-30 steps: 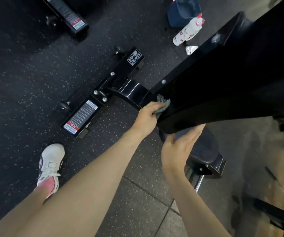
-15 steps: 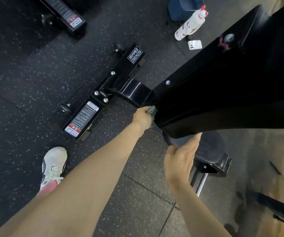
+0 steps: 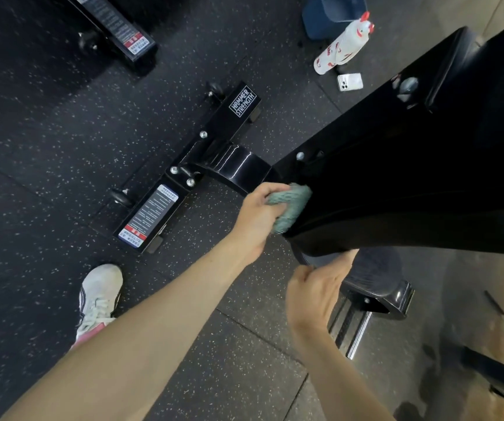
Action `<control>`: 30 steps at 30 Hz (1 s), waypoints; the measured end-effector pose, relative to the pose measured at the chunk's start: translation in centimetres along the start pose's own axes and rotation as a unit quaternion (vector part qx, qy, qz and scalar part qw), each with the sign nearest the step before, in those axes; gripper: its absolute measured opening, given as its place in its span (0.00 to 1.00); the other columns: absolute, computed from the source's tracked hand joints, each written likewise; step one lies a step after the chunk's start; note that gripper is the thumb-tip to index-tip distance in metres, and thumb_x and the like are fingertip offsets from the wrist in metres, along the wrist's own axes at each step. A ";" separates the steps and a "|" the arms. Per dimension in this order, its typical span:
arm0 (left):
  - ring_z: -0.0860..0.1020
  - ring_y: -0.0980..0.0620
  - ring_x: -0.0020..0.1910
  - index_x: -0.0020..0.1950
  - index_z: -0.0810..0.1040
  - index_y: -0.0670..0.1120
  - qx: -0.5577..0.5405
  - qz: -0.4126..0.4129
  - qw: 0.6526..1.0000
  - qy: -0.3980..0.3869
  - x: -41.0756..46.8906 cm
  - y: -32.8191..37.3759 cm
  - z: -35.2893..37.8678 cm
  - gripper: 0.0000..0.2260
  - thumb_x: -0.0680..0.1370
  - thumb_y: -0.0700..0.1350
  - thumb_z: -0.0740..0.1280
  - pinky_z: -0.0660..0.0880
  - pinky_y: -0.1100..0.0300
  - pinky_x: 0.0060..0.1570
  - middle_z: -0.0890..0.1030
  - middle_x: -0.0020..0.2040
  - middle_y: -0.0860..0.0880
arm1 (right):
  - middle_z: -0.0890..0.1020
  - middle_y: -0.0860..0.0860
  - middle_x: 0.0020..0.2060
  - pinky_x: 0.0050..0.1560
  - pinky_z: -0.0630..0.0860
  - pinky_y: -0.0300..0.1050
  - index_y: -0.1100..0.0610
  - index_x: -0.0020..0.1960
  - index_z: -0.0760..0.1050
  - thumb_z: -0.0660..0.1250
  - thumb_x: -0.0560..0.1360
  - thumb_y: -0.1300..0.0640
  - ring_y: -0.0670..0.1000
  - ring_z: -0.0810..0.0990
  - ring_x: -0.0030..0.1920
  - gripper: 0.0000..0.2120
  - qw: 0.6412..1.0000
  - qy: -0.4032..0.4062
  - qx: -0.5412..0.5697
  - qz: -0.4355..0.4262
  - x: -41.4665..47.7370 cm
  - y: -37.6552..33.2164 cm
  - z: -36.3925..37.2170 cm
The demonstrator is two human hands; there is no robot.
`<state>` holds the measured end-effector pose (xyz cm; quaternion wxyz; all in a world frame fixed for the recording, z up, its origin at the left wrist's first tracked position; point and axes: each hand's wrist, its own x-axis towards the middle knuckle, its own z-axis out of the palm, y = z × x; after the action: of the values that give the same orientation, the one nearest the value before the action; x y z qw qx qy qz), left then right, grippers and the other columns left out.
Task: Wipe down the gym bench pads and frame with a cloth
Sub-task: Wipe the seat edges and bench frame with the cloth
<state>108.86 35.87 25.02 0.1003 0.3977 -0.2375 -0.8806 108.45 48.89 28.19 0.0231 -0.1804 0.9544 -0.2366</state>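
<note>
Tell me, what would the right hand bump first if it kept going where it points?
Probably the lower edge of the pad: the right hand points up at it, fingertips at or under it, though depth is unclear. The left hand grips the cloth.

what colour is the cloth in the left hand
The cloth is pale teal-green, seen in the head view.
</note>
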 end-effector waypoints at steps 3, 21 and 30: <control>0.79 0.46 0.56 0.49 0.76 0.46 -0.033 -0.009 0.993 0.113 1.4 -1.4 -2.0 0.16 0.77 0.27 0.57 0.78 0.51 0.54 0.79 0.57 0.44 | 0.53 0.60 0.76 0.73 0.62 0.56 0.58 0.77 0.41 0.55 0.70 0.77 0.56 0.55 0.76 0.42 1.000 -0.014 -0.016 -0.019 0.1 0.5 -0.3; 0.76 0.45 0.53 0.54 0.75 0.47 0.303 0.029 0.946 0.111 -0.5 1.8 4.9 0.12 0.76 0.34 0.59 0.76 0.50 0.51 0.77 0.55 0.43 | 0.54 0.57 0.77 0.73 0.61 0.55 0.57 0.78 0.44 0.56 0.70 0.76 0.52 0.54 0.77 0.42 0.997 -0.054 0.018 0.050 -0.2 -0.9 -2.1; 0.79 0.51 0.40 0.48 0.76 0.49 0.275 0.087 0.952 0.100 -4.9 6.0 8.3 0.09 0.76 0.36 0.62 0.74 0.64 0.31 0.81 0.47 0.45 | 0.46 0.46 0.78 0.66 0.70 0.47 0.59 0.75 0.56 0.60 0.74 0.73 0.51 0.54 0.76 0.33 0.995 -0.058 -0.008 0.081 2.0 -2.5 -6.6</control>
<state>105.80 35.27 35.95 0.0863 0.4739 -0.4923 -0.7250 106.54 49.00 35.31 0.0965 -0.1160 0.9647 -0.2156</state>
